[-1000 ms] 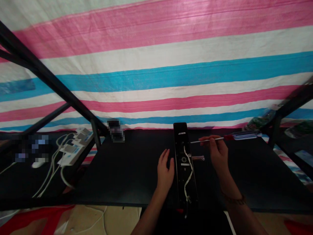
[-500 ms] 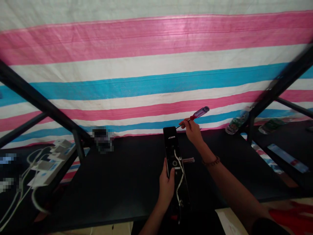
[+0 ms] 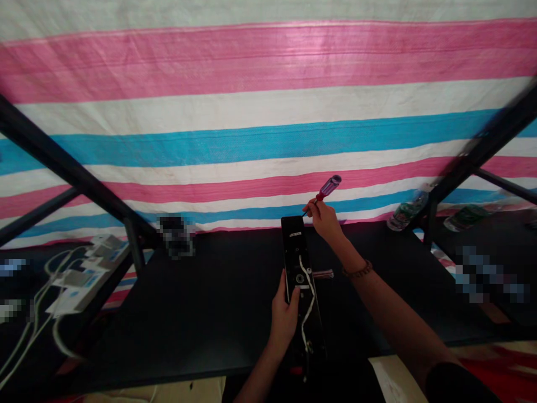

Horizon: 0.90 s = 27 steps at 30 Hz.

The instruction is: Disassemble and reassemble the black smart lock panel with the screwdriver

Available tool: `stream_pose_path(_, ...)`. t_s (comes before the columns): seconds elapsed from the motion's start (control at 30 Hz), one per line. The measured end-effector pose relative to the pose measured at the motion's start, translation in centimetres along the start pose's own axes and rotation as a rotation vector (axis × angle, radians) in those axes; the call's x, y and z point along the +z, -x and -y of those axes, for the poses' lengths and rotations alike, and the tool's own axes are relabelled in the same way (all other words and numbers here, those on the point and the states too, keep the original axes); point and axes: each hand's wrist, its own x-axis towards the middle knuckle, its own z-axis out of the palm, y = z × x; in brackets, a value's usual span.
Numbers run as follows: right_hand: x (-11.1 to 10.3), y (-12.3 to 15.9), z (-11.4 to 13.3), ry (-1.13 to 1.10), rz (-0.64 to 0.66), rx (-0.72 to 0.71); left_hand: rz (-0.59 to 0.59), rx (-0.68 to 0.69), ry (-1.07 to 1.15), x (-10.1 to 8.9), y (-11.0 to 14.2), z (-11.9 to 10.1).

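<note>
My left hand (image 3: 286,313) grips the left edge of a long black door lock panel (image 3: 296,243), thumb on its upturned face. A white cable (image 3: 311,302) runs down that face, and a handle (image 3: 324,274) sticks out on the right side. In my right hand (image 3: 325,219) is a screwdriver (image 3: 330,187) with a clear purple and red grip, held by the shaft between fingers and thumb. The screwdriver tilts up to the right. Its tip end is near the panel's top right corner; whether it touches, I cannot tell.
Both hands work over a black table (image 3: 218,302). A white power strip (image 3: 79,282) with cables lies to the left. Plastic bottles (image 3: 406,212) stand or lean at the right by the black frame post (image 3: 430,218). Behind hangs a striped sheet (image 3: 251,112).
The screwdriver has swung to a steeper tilt, its grip moving left and slightly up. My right hand has shifted a little left. My left hand and the panel stay almost in place.
</note>
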Motion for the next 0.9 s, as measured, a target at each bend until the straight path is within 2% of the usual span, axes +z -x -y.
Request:
stream_pose_path(0.47, -0.2, -0.6, 0.8, 0.051, 0.060, -0.078, 0.010, 0.018, 0.013, 0.0, 0.3, -0.7)
stream_pose_path(0.67, 0.2, -0.7, 0.6, -0.088, -0.053, 0.025, 0.019, 0.015, 0.018, -0.1, 0.4, -0.6)
stream_pose_path(0.9, -0.2, -0.8, 1.1, -0.046, -0.008, 0.018, 0.019, -0.008, 0.012, 0.0, 0.4, -0.7)
